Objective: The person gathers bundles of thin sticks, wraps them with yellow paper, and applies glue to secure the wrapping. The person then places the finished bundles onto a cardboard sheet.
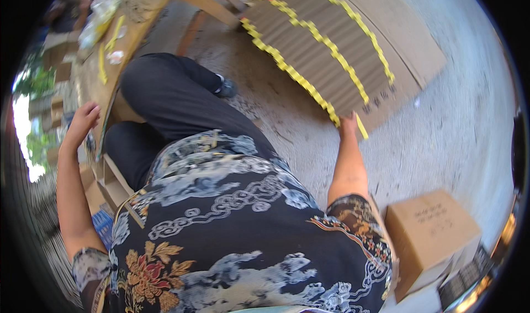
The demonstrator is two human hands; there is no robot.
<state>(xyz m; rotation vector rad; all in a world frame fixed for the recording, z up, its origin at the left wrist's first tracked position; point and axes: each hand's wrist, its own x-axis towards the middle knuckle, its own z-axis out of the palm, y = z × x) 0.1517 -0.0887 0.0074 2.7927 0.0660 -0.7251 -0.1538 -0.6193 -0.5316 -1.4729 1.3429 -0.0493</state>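
My right hand reaches down to the near corner of a large flat cardboard piece. Its fingers are mostly hidden and look closed, with a narrow yellow strip right beside them; I cannot tell whether they grip that strip. Many thin brown strips lie side by side on the cardboard, crossed by three rows of small yellow pieces. Away to the left, my left hand is raised near the wooden table's edge, its fingers loosely curled and nothing visible in them.
A wooden table at the far left bears a clear plastic bag and loose yellow strips. A cardboard box stands on the concrete floor at my right. An open carton is by my left side. Another person appears beyond the table.
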